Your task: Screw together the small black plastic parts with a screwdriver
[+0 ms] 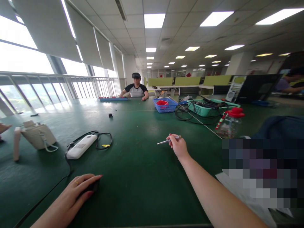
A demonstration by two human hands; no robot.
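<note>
My right hand (178,146) is closed in a pinch around a small screwdriver (163,142), its thin, light-coloured tip pointing left above the green table (133,177). At the lower left, my left hand (79,191) is curled over a small black object (93,186). Most of that object is hidden by the fingers, so its kind cannot be made out. Beyond my left hand lies a white power strip (82,146) with a black cord looped beside it. Bare tabletop separates my two hands.
A cream bag-shaped object (39,136) stands at left. A blue basket (165,106), a green basket (204,109) full of cables and a red-lidded jar (230,126) stand right of centre. Across the table sits a person (136,90) near a long blue tray (113,99).
</note>
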